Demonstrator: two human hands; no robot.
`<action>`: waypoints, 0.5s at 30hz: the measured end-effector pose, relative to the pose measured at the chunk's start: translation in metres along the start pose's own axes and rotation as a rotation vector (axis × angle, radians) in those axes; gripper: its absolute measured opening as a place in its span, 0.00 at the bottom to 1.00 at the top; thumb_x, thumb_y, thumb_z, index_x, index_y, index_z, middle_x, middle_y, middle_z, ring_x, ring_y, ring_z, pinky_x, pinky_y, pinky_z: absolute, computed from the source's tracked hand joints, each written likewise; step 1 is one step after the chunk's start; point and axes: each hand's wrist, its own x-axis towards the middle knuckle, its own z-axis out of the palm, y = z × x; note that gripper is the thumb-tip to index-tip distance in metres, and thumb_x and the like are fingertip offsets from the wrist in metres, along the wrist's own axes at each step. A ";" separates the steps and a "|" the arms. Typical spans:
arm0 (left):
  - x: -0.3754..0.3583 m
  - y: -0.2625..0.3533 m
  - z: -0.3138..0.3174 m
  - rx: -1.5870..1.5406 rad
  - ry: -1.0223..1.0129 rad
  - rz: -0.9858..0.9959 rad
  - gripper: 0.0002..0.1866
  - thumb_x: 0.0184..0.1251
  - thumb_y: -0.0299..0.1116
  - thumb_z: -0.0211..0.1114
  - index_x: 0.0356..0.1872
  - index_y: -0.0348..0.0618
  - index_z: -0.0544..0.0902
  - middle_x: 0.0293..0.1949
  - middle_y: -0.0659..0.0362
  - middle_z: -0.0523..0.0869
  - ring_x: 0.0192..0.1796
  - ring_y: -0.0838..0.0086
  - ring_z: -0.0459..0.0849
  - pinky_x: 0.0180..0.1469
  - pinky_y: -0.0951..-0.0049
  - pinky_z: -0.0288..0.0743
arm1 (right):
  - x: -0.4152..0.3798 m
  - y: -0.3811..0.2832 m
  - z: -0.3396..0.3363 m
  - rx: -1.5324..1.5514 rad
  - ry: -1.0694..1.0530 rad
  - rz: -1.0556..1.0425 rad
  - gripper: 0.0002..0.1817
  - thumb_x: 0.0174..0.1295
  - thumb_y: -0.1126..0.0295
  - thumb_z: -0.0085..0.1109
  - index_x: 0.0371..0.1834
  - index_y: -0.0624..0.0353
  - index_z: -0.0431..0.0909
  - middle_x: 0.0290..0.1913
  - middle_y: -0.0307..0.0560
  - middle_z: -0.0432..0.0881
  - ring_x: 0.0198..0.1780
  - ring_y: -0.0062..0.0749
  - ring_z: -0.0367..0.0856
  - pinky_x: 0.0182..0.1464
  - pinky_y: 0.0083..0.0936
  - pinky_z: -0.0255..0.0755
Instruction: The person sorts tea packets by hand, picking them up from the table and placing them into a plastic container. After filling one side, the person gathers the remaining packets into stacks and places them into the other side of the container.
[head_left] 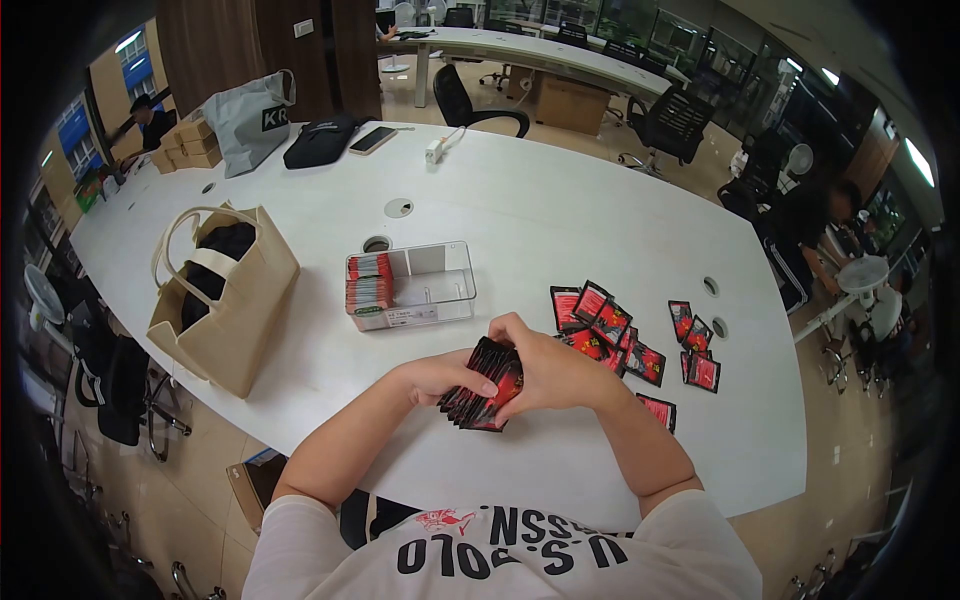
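Observation:
Both my hands hold a thick stack of black and red packets (pixel 481 395) just above the white table near my body. My left hand (pixel 445 378) grips the stack from the left, thumb across its front. Around its right side and top edge is my right hand (pixel 545 370). Beyond them stands a clear plastic box (pixel 434 285), with a row of red packets (pixel 370 284) upright in its left part. Loose black and red packets (pixel 610 325) lie in an overlapping pile to the right, and several more packets (pixel 702 371) lie farther right.
A cream tote bag (pixel 240 320) stands at the left. Toward the back of the table (pixel 560 215) are a grey bag (pixel 245 130), a black pouch (pixel 318 143), a phone (pixel 373 140) and a white charger (pixel 433 152). Other people sit at the far left and right.

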 end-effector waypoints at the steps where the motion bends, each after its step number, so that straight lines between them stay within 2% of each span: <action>1: -0.001 0.000 0.000 -0.025 -0.012 -0.001 0.31 0.62 0.35 0.79 0.64 0.36 0.76 0.52 0.53 0.88 0.50 0.70 0.92 0.51 0.68 0.90 | 0.000 -0.001 0.001 0.037 -0.017 0.019 0.59 0.35 0.60 0.94 0.69 0.61 0.61 0.56 0.62 0.80 0.58 0.56 0.82 0.60 0.42 0.77; 3: 0.001 -0.005 -0.007 -0.001 -0.031 -0.030 0.32 0.63 0.35 0.78 0.65 0.37 0.75 0.53 0.53 0.87 0.50 0.70 0.92 0.52 0.68 0.90 | 0.002 -0.008 -0.001 0.110 -0.050 0.056 0.56 0.35 0.59 0.94 0.67 0.62 0.64 0.56 0.61 0.80 0.58 0.51 0.83 0.60 0.40 0.78; 6: 0.002 -0.003 -0.009 0.017 -0.016 -0.042 0.35 0.63 0.35 0.78 0.68 0.38 0.72 0.54 0.53 0.86 0.51 0.70 0.92 0.53 0.68 0.91 | 0.007 -0.003 0.000 -0.031 -0.121 0.095 0.52 0.36 0.58 0.93 0.63 0.64 0.69 0.55 0.58 0.81 0.58 0.47 0.84 0.61 0.36 0.77; 10: -0.001 0.002 -0.007 0.091 0.056 -0.039 0.37 0.65 0.37 0.77 0.71 0.39 0.68 0.57 0.53 0.85 0.51 0.70 0.92 0.53 0.67 0.91 | 0.010 0.008 0.007 0.143 -0.126 0.158 0.47 0.39 0.59 0.92 0.62 0.64 0.73 0.54 0.53 0.84 0.55 0.41 0.85 0.59 0.33 0.78; 13: -0.001 0.007 -0.011 -0.032 0.168 -0.027 0.36 0.68 0.38 0.76 0.71 0.40 0.67 0.59 0.53 0.84 0.49 0.71 0.92 0.51 0.70 0.91 | 0.013 0.020 0.015 0.326 -0.069 0.136 0.45 0.41 0.62 0.90 0.62 0.62 0.73 0.52 0.48 0.86 0.52 0.36 0.85 0.55 0.32 0.80; 14: 0.002 0.006 -0.014 0.004 0.234 -0.023 0.38 0.71 0.50 0.72 0.73 0.38 0.69 0.61 0.48 0.84 0.58 0.66 0.89 0.59 0.63 0.87 | 0.018 0.024 0.018 0.403 -0.040 0.104 0.44 0.43 0.63 0.90 0.62 0.61 0.73 0.52 0.47 0.86 0.51 0.34 0.86 0.53 0.31 0.80; 15: 0.001 0.008 -0.018 -0.120 0.321 -0.014 0.40 0.72 0.54 0.69 0.74 0.38 0.68 0.63 0.47 0.83 0.61 0.65 0.88 0.62 0.61 0.85 | 0.020 0.027 0.020 0.479 -0.009 0.072 0.43 0.44 0.65 0.89 0.63 0.61 0.73 0.51 0.45 0.87 0.50 0.31 0.86 0.51 0.30 0.81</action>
